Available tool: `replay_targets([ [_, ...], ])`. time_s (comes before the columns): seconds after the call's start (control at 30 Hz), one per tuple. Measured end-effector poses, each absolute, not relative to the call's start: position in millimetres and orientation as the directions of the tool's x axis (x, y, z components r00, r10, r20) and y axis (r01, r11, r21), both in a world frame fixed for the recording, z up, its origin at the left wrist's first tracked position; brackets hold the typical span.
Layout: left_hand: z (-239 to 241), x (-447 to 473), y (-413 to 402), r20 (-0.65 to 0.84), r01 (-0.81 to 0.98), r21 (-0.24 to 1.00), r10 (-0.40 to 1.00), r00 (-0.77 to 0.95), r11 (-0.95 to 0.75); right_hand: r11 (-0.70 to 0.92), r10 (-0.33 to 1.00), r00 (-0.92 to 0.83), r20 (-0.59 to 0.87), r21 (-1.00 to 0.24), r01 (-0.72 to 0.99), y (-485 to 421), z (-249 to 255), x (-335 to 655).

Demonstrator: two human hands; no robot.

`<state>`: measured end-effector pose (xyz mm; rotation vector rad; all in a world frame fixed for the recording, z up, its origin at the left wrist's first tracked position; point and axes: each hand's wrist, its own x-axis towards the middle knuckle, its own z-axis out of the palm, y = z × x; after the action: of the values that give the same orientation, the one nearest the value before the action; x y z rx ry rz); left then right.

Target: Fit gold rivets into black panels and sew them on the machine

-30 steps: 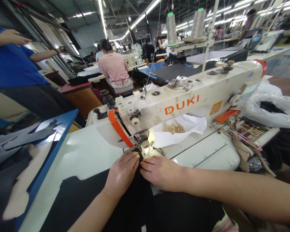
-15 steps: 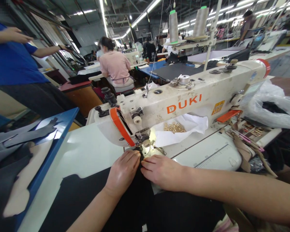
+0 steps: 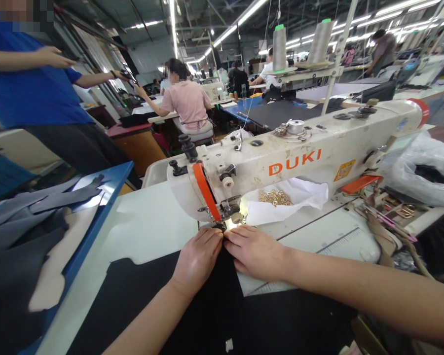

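My left hand (image 3: 197,257) and my right hand (image 3: 255,251) lie side by side on a piece of black fabric (image 3: 140,301), fingertips meeting just in front of the needle area (image 3: 231,217) of a white DUKI sewing machine (image 3: 299,153). Both hands press the cloth down with fingers held together and curled a little at the tips. The black fabric runs from the needle back toward me over the white machine table (image 3: 148,227). The presser foot is mostly hidden behind my fingers.
White cloth with gold metal rings (image 3: 276,198) lies under the machine arm. Straps and buckles (image 3: 388,217) sit at the right beside a plastic bag (image 3: 425,172). A blue table with grey cut pieces (image 3: 40,212) stands left. A person in blue (image 3: 33,93) stands nearby; other workers sit behind.
My hands have stayed pressed on the black fabric at the needle, creeping slightly toward it. The view has shifted so everything sits a little further right.
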<state>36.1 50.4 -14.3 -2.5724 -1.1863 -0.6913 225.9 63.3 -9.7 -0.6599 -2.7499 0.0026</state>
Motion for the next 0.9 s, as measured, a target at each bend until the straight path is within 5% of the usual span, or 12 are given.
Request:
replay_targets([
  [0.9,-14.5,37.5,44.6,0.481,0.799,0.057,0.717,0.504,-0.599,0.874,0.487,-0.825,0.286,-0.165,0.458,58.0,-7.9,221.4],
])
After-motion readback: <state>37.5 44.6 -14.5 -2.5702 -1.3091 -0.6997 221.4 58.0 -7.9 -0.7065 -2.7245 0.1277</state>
